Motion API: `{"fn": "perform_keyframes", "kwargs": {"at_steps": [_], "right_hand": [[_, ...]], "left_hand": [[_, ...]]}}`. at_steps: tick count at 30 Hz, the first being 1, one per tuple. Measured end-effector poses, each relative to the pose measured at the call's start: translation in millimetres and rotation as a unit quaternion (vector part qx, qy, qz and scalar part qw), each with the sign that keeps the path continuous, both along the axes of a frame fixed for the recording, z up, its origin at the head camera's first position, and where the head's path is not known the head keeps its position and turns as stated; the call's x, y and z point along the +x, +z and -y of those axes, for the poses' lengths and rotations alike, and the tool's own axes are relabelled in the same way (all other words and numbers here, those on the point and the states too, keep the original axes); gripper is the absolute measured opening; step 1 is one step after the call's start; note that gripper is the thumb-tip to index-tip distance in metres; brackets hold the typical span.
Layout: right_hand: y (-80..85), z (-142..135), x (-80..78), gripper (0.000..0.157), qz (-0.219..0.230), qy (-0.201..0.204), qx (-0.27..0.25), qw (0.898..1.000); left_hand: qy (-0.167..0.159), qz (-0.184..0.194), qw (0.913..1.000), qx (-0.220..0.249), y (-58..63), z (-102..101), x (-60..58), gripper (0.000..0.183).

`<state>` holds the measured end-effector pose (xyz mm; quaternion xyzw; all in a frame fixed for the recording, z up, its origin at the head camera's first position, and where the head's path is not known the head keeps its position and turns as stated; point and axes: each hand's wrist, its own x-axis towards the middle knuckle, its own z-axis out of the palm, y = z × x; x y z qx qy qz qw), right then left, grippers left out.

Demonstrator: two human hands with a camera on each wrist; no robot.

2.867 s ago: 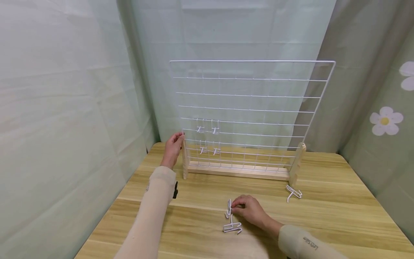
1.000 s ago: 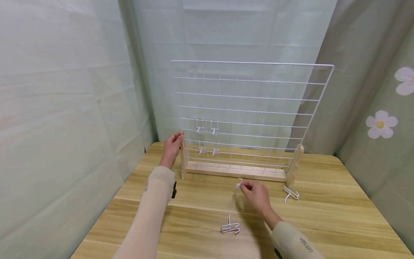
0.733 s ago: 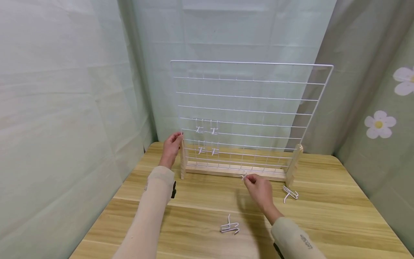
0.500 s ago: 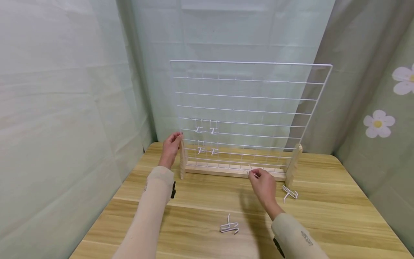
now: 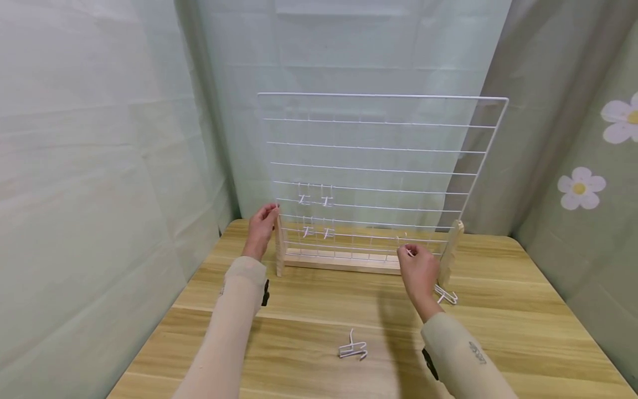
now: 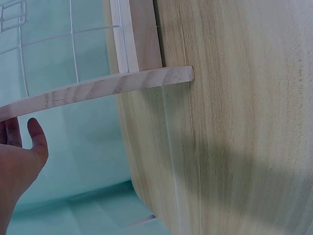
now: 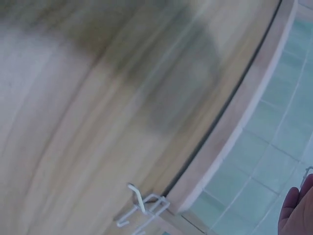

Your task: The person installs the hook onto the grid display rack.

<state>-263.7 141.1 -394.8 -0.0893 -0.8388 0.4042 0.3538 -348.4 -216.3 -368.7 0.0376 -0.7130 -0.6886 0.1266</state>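
Wood-grain tabletop [image 5: 299, 343] w/ wire grid rack [image 5: 380, 168]. R hand [image 5: 420, 272] pinches white wire hook [image 5: 410, 252] by grid's lower R; L hand [image 5: 260, 228] bent-fingered at L post [image 5: 279, 246], grip unclear. Poss. drop if prongs miss wire, fingers blocking view.

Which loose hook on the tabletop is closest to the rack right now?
The loose hook on the right, lying by the rack's right wooden leg. The front loose hook lies farther off, nearer the head camera.
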Motion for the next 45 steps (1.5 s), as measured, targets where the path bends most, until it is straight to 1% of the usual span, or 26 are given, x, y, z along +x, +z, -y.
{"fn": "perform_keyframes", "kwargs": {"at_steps": [9,16,20,25,26,32,33,35,39,42,45], "right_hand": [[19.8,-6.9,-5.6,0.02,-0.002,-0.042,-0.021,0.999],[30.9,-13.3,-7.8,0.021,0.001,-0.05,-0.03,0.998],[36.5,-17.5,-10.3,0.02,-0.01,-0.055,-0.034,0.998],[42.6,-22.6,-12.3,0.021,-0.021,-0.061,-0.038,0.997],[43.9,-23.4,-12.3,0.021,-0.022,-0.063,-0.039,0.997],[54.1,-26.1,-14.1,0.022,-0.033,-0.078,-0.041,0.996],[55.9,-26.8,-14.9,0.022,-0.035,-0.08,-0.042,0.995],[59.6,-28.7,-17.1,0.023,-0.038,-0.086,-0.042,0.995],[68.5,-33.3,-20.9,0.025,-0.038,-0.096,-0.043,0.994],[77.2,-35.8,-22.4,0.027,-0.034,-0.099,-0.049,0.993],[85.9,-37.3,-23.4,0.028,-0.023,-0.097,-0.062,0.993]], "left_hand": [[-0.008,0.005,1.0,-0.002,0.6,2.5,-0.1,0.045],[-0.007,0.003,1.0,0.0,0.7,3.1,0.4,0.044],[-0.009,-0.004,0.9999,0.001,0.3,2.9,1.4,0.046],[-0.011,-0.001,0.9999,-0.002,0.8,2.1,1.9,0.047],[-0.013,0.002,0.9999,-0.002,1.7,1.8,2.6,0.047],[-0.029,0.027,0.9992,0.009,24.3,-3.7,20.3,0.039],[-0.03,0.028,0.9991,0.012,24.7,-3.6,20.5,0.039],[-0.026,0.023,0.9994,0.009,19.1,-1.9,16.1,0.039],[-0.015,0.013,0.9998,0.001,3.9,2.0,3.4,0.044],[-0.012,0.011,0.9998,-0.008,1.1,1.6,1.7,0.047],[-0.012,0.014,0.9998,-0.009,0.9,1.0,2.2,0.049]]}}
